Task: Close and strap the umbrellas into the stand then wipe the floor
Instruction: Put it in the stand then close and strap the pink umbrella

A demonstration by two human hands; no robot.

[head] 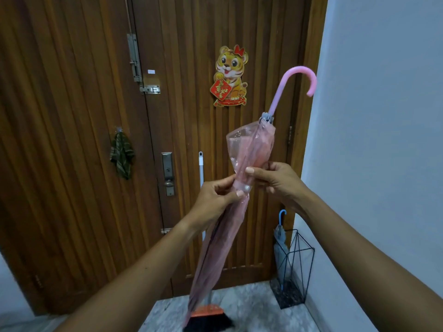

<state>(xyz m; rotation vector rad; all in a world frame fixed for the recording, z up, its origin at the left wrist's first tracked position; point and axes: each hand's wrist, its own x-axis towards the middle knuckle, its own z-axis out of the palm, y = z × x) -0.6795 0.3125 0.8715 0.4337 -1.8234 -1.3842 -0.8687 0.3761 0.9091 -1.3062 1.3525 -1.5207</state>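
A closed pink see-through umbrella [254, 149] tilts in front of me, its pink hooked handle up at the right and its tip down near the floor. My left hand [215, 200] pinches the folded canopy and its strap near the snap button. From the other side, my right hand [275, 178] grips the canopy with the thumb across it. A black wire umbrella stand [309, 257] sits on the floor in the right corner. A closed blue umbrella [279, 238] stands in it.
A brown wooden door [84, 140] fills the view ahead, with a tiger decoration [231, 76] and a green cloth [122, 155] hanging on a hook. A broom [208, 317] with a white pole leans against the door. The floor [254, 305] is grey marble; a white wall [383, 116] stands at right.
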